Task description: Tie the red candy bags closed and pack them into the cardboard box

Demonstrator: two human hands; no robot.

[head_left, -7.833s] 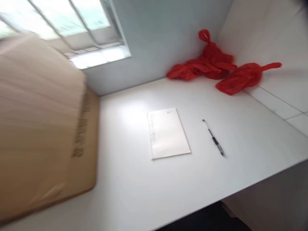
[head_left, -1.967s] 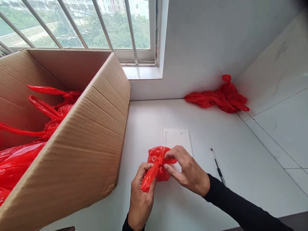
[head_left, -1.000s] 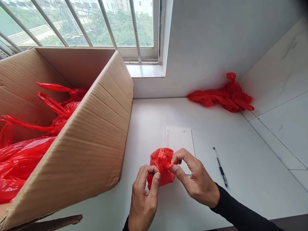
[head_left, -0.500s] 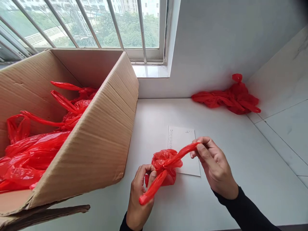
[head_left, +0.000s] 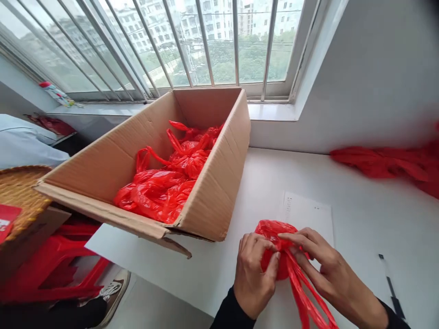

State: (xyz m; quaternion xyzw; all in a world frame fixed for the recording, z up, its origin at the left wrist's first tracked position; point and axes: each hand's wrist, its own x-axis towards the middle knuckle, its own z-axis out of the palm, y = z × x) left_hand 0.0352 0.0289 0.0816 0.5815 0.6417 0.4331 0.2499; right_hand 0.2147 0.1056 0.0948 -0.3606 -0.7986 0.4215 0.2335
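A small red plastic bag (head_left: 277,227), gathered at its neck, rests on or just over the white table in front of me. My left hand (head_left: 254,272) pinches its near left side with thumb and forefinger. On the other side, my right hand (head_left: 324,267) has its fingers closed at the bag's neck. Long twisted handles trail from there toward the front edge of the picture. What the bag contains is hidden. Partly behind it lies a white sheet of paper (head_left: 310,214) with small print.
Left of my hands stands an open cardboard box (head_left: 219,196) with several red plastic bags (head_left: 161,192). More red plastic (head_left: 380,162) lies along the wall. A pen (head_left: 391,285) is at right. Far left are a red stool (head_left: 65,256), a woven tray (head_left: 24,187) and a person's shoe (head_left: 118,290).
The view has swung left, showing more of the window and box. My right hand has come from a stretched-out handle to the bag's neck. The handles now hang toward me.
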